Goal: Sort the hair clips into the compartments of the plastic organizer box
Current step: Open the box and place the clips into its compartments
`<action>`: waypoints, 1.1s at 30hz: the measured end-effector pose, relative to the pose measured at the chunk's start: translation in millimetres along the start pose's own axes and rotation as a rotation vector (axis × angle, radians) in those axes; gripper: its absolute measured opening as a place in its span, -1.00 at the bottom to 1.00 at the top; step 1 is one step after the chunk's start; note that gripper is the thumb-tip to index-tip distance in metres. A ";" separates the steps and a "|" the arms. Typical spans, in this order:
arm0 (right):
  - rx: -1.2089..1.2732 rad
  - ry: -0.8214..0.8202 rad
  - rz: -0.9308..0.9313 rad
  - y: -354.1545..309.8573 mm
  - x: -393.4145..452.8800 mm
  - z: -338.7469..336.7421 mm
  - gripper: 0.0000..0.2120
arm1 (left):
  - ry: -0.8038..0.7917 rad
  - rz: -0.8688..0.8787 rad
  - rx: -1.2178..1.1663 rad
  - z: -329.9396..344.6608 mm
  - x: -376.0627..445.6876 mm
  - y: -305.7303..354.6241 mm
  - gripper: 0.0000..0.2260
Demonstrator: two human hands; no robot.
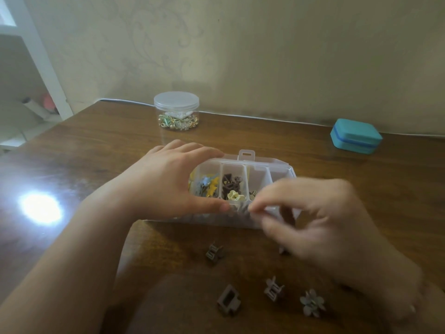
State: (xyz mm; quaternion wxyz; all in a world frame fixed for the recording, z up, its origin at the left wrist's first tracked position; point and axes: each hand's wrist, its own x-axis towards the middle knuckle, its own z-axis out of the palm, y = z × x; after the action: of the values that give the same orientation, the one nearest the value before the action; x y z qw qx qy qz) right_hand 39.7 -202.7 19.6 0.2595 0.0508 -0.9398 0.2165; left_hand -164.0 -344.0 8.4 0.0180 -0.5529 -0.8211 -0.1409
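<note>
The clear plastic organizer box (246, 156) stands open mid-table. Its left compartment holds blue and yellow clips (207, 187). The one beside it holds brown clips (229, 183) and a cream one (234, 195). My left hand (166, 182) grips the box's left end, fingers over the back, thumb on the front. My right hand (320, 220), blurred, pinches the box's front rim with thumb and forefinger. Loose on the table in front lie two brown clips (215, 253) (228, 299), a pinkish-brown clip (274, 288) and a flower clip (312, 302). Another clip (283, 250) is half hidden under my right hand.
A lidded clear jar (176, 111) of small trinkets stands at the table's back edge by the wall. A teal case (356, 135) sits at the back right. White shelving (36, 68) stands beyond the table's left corner. A bright glare (41, 208) marks the wood at left.
</note>
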 end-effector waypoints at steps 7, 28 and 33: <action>-0.199 0.185 0.169 13.8 1.0 0.4 -0.79 | -0.019 -0.005 0.008 -1.2 -0.5 0.5 -0.10; -0.306 -0.405 -0.199 -11.5 3.3 29.7 -0.83 | -0.007 -0.013 0.001 -2.0 -2.1 2.8 -0.10; 0.059 -0.012 -0.039 -2.7 3.2 5.4 -0.82 | -0.004 -0.004 0.003 -1.9 -2.0 2.6 -0.11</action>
State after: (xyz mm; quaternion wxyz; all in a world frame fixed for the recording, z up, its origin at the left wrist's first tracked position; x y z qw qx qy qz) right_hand 35.0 -207.5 18.1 0.2563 0.0782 -0.9334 0.2387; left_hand -161.1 -345.3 10.5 0.0169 -0.5514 -0.8225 -0.1387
